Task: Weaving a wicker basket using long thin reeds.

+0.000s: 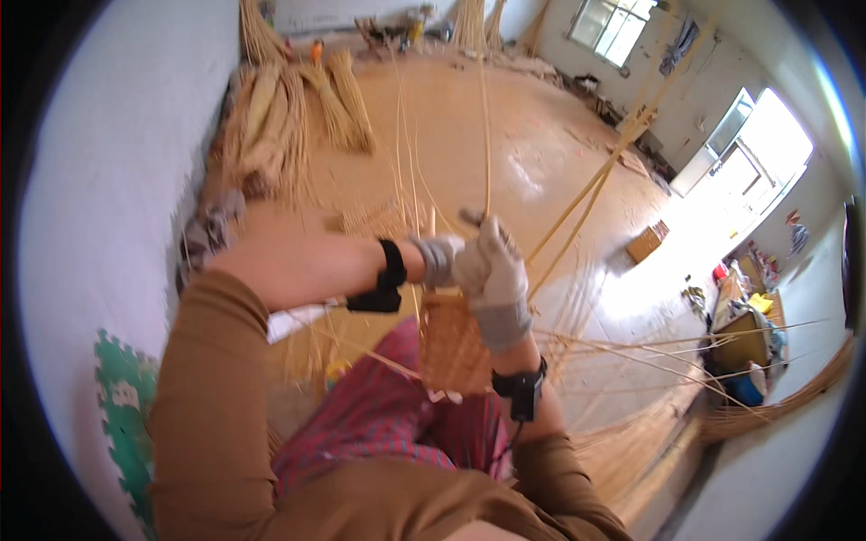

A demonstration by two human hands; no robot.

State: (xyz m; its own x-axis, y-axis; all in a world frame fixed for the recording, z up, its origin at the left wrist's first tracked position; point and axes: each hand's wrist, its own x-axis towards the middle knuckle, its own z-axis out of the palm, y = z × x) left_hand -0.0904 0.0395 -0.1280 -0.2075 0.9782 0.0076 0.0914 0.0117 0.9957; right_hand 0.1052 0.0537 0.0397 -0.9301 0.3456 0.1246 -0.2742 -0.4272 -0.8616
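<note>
Both of my hands wear pale gloves with grey cuffs and meet above a small woven tan panel point(449, 340) at my lap. My left hand point(444, 261) reaches in from the left, its fingers mostly hidden behind the right. My right hand point(496, 275) is closed at the top of the panel, among long cane strands point(566, 213) that fan outward; what exactly it grips I cannot make out. A small dark object point(471, 216) sticks up beside its fingers; its kind is unclear.
Cane bundles point(271, 135) lie along the left wall point(108, 225), near a green foam mat point(122, 415). A box point(647, 242) sits on the floor before the bright doorway. Clutter and a blue bucket point(745, 386) stand at the right, near more long cane point(631, 451).
</note>
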